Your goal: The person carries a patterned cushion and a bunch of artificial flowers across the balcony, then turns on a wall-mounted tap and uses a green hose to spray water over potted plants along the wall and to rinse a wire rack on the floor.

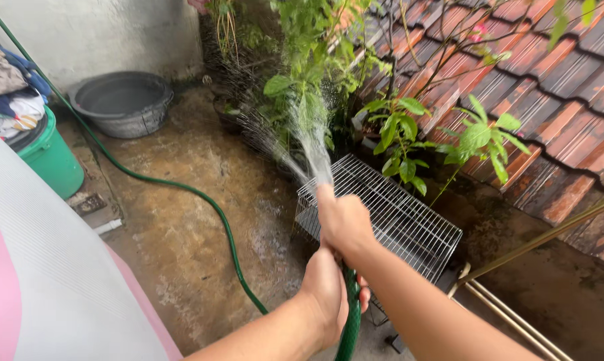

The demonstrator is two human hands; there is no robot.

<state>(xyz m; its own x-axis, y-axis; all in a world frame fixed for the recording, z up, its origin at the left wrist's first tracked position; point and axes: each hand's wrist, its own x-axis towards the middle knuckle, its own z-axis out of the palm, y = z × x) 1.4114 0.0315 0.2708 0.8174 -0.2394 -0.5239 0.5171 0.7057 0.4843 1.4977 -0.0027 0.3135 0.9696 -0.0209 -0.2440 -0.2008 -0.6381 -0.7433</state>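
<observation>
Head view: both bare hands grip a green hose (pixel 349 314) in the lower centre of the frame. The right hand (pixel 343 221) is closed around the hose end, with a finger or thumb apparently pressed over the outlet; the exact digit cannot be told. The left hand (pixel 330 292) sits just behind it, fingers wrapped fully round the hose, which shows between the two hands and below the left palm. A fan of water spray (pixel 307 137) leaves the right hand and goes up and away into the leafy green plants (pixel 315 73) against the far wall. The hose runs back from the hands across the wet concrete floor (pixel 181 227) in a long curve, passing up the left side toward the top left corner. Directly beyond the hands lies a white wire cage (pixel 389 214), resting on the floor at an angle, close under the plants. To the right rises a slope of reddish-brown roof tiles (pixel 549 100). Near the back wall stands a grey plastic basin (pixel 123 102), and at the left edge a green bucket (pixel 51 157) heaped with clothes (pixel 8 93). A pink and white surface (pixel 41 281) fills the lower left corner; what it is cannot be told.
</observation>
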